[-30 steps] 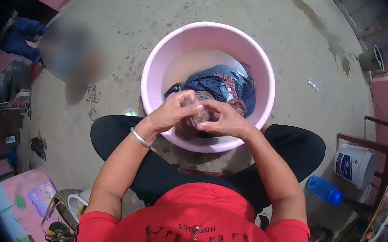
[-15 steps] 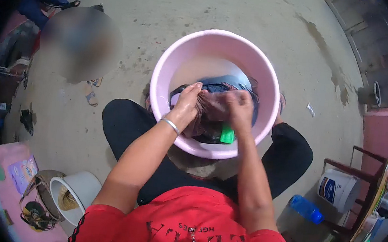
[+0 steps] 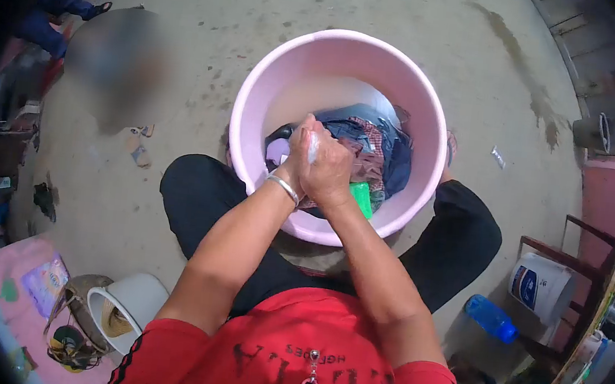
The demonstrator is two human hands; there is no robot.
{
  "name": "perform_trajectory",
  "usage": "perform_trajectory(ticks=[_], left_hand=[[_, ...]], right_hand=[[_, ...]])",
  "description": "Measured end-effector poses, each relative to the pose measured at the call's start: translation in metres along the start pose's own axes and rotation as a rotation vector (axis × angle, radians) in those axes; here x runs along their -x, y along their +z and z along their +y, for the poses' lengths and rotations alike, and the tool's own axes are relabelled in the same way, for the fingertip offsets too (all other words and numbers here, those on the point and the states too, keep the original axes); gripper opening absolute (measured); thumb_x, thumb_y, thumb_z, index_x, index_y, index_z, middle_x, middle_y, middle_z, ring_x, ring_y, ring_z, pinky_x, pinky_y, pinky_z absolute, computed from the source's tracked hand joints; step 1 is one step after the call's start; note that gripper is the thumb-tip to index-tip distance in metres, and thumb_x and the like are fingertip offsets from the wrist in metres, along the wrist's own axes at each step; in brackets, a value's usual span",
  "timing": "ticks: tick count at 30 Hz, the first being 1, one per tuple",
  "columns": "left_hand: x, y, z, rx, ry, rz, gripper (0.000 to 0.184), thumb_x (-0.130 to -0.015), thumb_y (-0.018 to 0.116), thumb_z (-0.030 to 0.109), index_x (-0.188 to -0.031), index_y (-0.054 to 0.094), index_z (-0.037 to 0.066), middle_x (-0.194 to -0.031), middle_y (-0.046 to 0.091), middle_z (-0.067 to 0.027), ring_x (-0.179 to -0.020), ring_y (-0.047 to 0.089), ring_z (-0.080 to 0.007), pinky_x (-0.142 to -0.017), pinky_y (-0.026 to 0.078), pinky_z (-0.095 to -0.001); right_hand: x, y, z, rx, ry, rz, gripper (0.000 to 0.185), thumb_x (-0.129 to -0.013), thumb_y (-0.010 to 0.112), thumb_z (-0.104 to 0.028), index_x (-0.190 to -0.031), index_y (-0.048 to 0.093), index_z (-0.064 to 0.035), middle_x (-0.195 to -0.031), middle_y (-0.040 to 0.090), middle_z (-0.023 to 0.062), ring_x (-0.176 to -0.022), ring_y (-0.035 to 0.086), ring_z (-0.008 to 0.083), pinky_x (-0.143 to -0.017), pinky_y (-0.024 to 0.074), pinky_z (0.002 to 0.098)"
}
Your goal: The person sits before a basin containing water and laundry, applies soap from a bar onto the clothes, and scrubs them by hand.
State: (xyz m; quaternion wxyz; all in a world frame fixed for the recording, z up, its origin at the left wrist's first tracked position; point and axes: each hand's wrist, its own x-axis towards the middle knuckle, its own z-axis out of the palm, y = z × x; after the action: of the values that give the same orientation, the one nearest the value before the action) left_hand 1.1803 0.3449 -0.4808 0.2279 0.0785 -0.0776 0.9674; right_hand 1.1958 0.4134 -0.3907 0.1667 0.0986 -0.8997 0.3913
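Note:
My left hand, with a silver bangle at its wrist, presses against my right hand over the pink tub. Both are closed around the brown checked cloth, most of the gripped part being hidden. White suds show on the right hand. Dark blue cloth lies wet in cloudy water behind and beside the hands. A bright green block-like object rests under my right wrist. To the left of the hands is a small purple object that I cannot identify.
My bent knees flank the tub. At right lie a blue bottle and a white bucket beside a wooden rack. A white tub stands at left. Dark blue trouser legs of another person appear far left.
The hands were apart, stretching the brown cloth between them. Now the right hand has come left against the left hand, and more of the cloth lies exposed in the tub.

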Motion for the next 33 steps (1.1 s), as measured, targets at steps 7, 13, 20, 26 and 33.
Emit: perform_trajectory(ticks=[7,13,20,26,33], left_hand=[[-0.007,0.108,-0.014,-0.722,-0.478,0.713,0.02,-0.087,0.06,0.026,-0.093,0.058,0.007,-0.089,0.062,-0.0058,-0.083,0.062,-0.019,-0.079,0.05,-0.0326],[0.015,0.107,0.032,-1.286,-0.53,0.601,0.019,-0.083,0.068,0.022,-0.085,0.057,0.006,-0.083,0.059,-0.0016,-0.076,0.054,-0.0073,-0.07,0.046,-0.0228],[0.002,0.076,0.022,-0.924,0.113,0.695,0.011,-0.088,0.061,0.012,-0.09,0.052,0.007,-0.091,0.06,-0.0056,-0.086,0.056,-0.0156,-0.085,0.045,-0.03],[0.013,-0.009,0.046,-0.671,0.02,0.255,0.029,-0.096,0.041,0.035,-0.105,0.052,0.01,-0.096,0.056,-0.0038,-0.088,0.055,-0.0163,-0.081,0.048,-0.0304],[-0.025,0.068,-0.012,-0.452,0.095,0.9,0.036,-0.096,0.036,0.039,-0.094,0.057,0.01,-0.093,0.06,-0.007,-0.083,0.06,-0.0205,-0.076,0.049,-0.0368]], right_hand=[[-0.02,-0.028,0.081,0.07,0.293,-0.146,0.033,-0.09,0.051,-0.034,-0.077,0.061,-0.0046,-0.074,0.061,0.0204,-0.07,0.059,0.038,-0.062,0.0455,0.0454],[-0.005,-0.073,0.104,-0.248,0.343,-0.783,0.046,-0.08,0.065,-0.047,-0.075,0.064,-0.0009,-0.06,0.055,0.0103,-0.059,0.052,0.0158,-0.058,0.0435,0.0334],[-0.007,-0.044,0.093,-0.967,0.687,-0.037,0.025,-0.083,0.068,-0.026,-0.074,0.06,-0.0048,-0.072,0.059,0.003,-0.073,0.053,0.0096,-0.066,0.0446,0.0262],[-0.016,-0.006,-0.041,-0.123,-0.238,-0.071,0.027,-0.081,0.064,-0.03,-0.086,0.058,-0.0045,-0.079,0.062,0.0182,-0.07,0.061,0.0369,-0.067,0.0503,0.0402],[-0.039,0.003,0.037,0.039,0.091,-0.075,0.029,-0.09,0.05,-0.027,-0.08,0.059,-0.0018,-0.069,0.059,0.0217,-0.065,0.059,0.0405,-0.056,0.0468,0.0473]])
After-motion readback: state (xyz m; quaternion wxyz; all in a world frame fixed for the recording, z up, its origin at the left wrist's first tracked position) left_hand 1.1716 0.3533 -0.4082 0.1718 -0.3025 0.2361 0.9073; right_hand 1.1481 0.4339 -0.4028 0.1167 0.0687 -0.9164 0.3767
